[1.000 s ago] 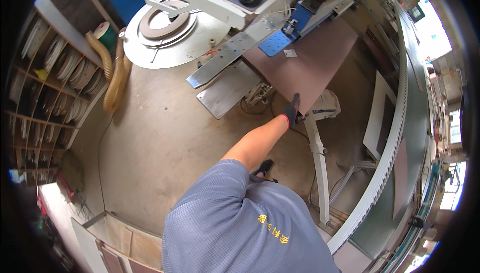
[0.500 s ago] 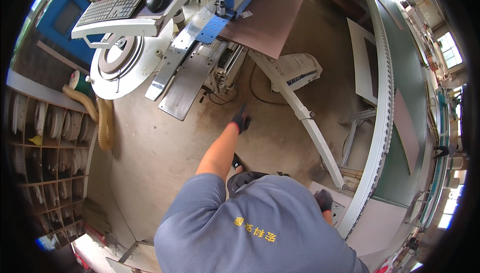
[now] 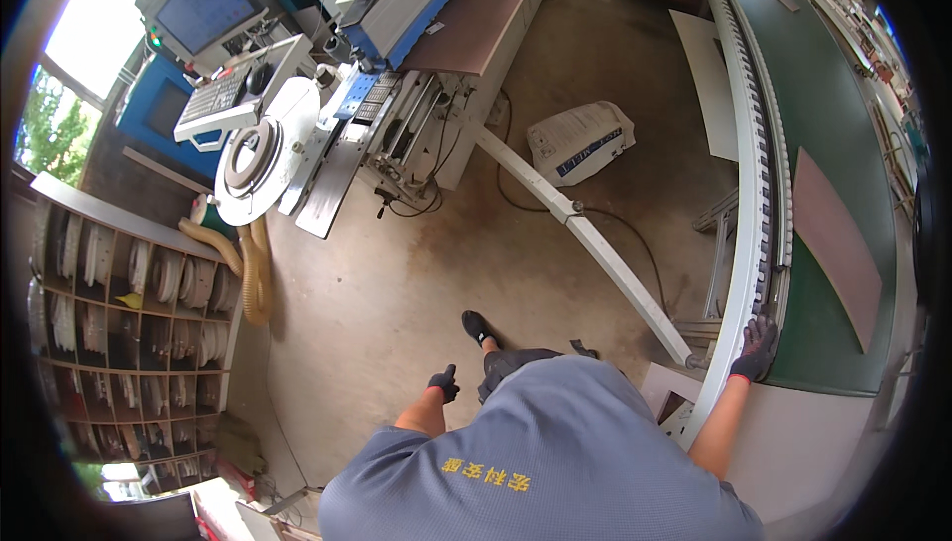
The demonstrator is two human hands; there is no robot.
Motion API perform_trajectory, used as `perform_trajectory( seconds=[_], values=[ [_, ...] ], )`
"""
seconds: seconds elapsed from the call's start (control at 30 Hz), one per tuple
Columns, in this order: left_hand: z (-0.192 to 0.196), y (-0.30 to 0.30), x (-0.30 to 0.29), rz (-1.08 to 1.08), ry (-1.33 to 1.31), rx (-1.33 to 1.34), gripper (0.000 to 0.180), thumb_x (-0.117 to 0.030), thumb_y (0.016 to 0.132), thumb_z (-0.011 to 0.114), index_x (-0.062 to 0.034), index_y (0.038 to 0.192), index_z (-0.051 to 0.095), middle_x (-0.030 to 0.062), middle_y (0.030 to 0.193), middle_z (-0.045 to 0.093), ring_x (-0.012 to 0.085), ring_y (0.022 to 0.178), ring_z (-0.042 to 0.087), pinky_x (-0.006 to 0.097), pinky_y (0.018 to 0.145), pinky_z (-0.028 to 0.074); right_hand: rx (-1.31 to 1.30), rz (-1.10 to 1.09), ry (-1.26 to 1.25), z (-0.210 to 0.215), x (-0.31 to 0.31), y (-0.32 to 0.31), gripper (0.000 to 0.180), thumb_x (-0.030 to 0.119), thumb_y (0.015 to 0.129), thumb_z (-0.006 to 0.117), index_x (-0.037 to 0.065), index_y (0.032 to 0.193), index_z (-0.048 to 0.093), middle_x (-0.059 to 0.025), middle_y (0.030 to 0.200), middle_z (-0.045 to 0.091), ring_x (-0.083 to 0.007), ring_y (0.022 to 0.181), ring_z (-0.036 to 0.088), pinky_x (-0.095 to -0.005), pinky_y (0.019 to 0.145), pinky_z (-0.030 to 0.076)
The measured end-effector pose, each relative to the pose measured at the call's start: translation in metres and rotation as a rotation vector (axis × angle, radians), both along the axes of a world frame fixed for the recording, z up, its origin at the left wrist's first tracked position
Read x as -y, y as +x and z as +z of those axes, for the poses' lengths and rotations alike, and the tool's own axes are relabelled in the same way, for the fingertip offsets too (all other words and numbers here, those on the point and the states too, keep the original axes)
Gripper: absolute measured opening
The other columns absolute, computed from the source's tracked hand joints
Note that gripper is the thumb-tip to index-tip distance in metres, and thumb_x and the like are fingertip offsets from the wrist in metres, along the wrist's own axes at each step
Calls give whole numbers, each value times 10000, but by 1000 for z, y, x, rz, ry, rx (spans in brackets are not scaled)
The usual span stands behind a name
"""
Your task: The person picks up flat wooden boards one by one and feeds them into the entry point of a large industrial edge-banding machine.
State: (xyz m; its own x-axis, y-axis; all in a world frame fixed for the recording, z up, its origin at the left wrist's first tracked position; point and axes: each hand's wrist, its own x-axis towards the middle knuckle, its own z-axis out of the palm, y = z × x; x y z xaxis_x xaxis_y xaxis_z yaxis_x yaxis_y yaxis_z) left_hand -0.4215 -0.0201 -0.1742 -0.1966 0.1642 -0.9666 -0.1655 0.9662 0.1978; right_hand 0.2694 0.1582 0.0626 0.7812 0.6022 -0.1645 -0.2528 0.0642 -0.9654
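My right hand (image 3: 759, 348), in a dark glove with a red cuff, lies with outstretched fingers on the edge of the long white rail (image 3: 739, 288), beside the green table surface (image 3: 833, 338). It grips nothing that I can see. My left hand (image 3: 443, 382), gloved the same way, hangs low over the floor at my left side. Its fingers are loosely bent, one standing apart, and it holds nothing visible. Past the right hand a brown panel (image 3: 838, 253) lies on the green surface.
A slanted white beam (image 3: 615, 258) crosses the floor, with a white sack (image 3: 580, 142) behind it. Ahead left stands a machine with a round white disc (image 3: 288, 134), a keyboard (image 3: 216, 93) and a monitor (image 3: 206, 5). A shelf (image 3: 134, 278) of rolls lines the left.
My right hand has moved outward and forward onto the rail. My left hand has drawn back from near the machine to my side. The view has shifted, bringing the monitor into sight.
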Motion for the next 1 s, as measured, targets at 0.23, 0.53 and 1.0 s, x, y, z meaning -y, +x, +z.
perform_trajectory(
  seconds=[0.23,0.53,1.0],
  values=[
    [77,165,-104,-402,498,-28,565,-528,852,521,-15,1088,559,115,790,628,220,573,564,329,521,463,-167,-107,-30,-70,53,122,465,393,907,499,65,1236,478,-115,1163,555,-214,1004,548,-319,816,439],
    [128,269,-128,-442,409,93,463,-458,875,522,-34,1055,576,95,791,627,168,577,559,282,505,453,-469,-288,46,-108,96,180,383,424,874,536,101,1081,546,-12,896,608,-135,769,557,-265,661,438],
    [115,251,-55,-583,294,-84,597,-506,863,532,32,1119,552,189,906,650,232,716,620,329,647,498,-701,-374,167,-123,138,218,540,468,878,525,69,1236,469,-53,1069,539,-175,861,534,-286,740,442]
  ],
)
